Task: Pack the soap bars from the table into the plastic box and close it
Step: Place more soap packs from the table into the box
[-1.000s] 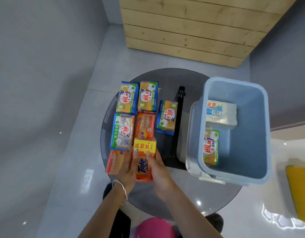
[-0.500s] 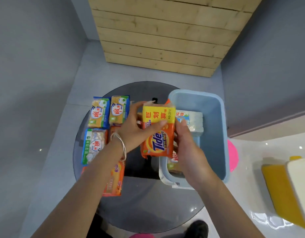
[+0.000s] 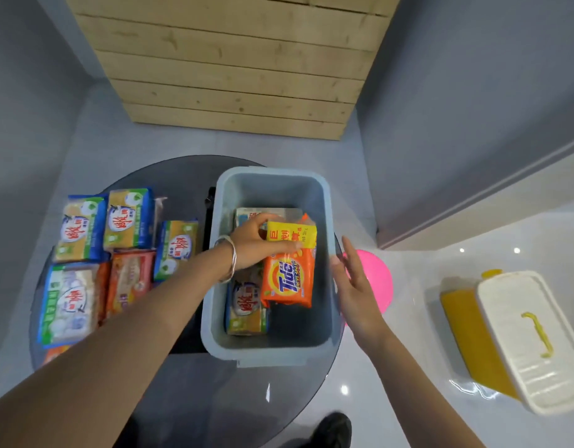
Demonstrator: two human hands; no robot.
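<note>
A pale blue plastic box (image 3: 324, 202) stands on the round dark glass table (image 3: 188, 392). Over its inside my left hand (image 3: 256, 244) grips the yellow top end of an orange Tide soap bar (image 3: 289, 279). Under it in the box lie a white-wrapped soap bar (image 3: 247, 215) at the far end and a blue-yellow soap bar (image 3: 245, 313) at the near left. My right hand (image 3: 356, 286) hovers open just outside the box's right wall. Several wrapped soap bars (image 3: 127, 221) lie in rows on the table left of the box.
A pink round object (image 3: 381, 279) shows behind my right hand. A yellow container with a white lid (image 3: 528, 341) stands on the white floor at the right. A wooden plank crate (image 3: 234, 63) stands beyond the table. A dark shoe (image 3: 334, 428) is below.
The Tide bar was lifted from the table with both hands and carried right into the box. My right hand has let go and moved outside the box's right wall.
</note>
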